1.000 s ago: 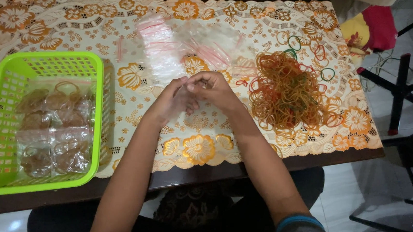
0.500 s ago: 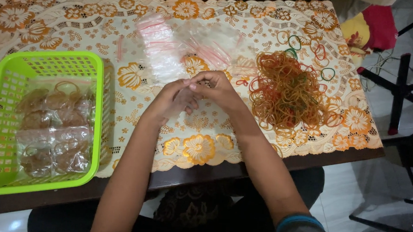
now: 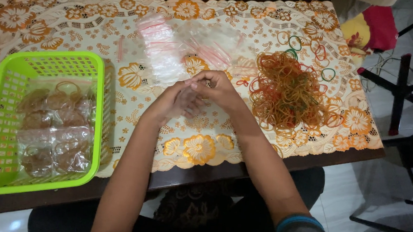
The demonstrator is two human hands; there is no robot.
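Note:
My left hand (image 3: 171,101) and my right hand (image 3: 215,88) meet at the middle of the table, fingertips together on a small clear plastic bag (image 3: 192,96) held between them. What lies inside the bag is hard to tell. A big heap of orange and red rubber bands (image 3: 288,90) lies just right of my right hand. A stack of empty clear zip bags (image 3: 164,55) lies just beyond my hands.
A lime green plastic basket (image 3: 97,118) at the left holds several filled clear bags (image 3: 53,129) of rubber bands. A floral orange and white tablecloth (image 3: 67,28) covers the table. Loose bands (image 3: 317,51) are scattered at the far right. Black chair legs (image 3: 402,91) stand right of the table.
My hands have stayed at the same spot, with the fingers shifting slightly on the small bag. Nothing else has moved.

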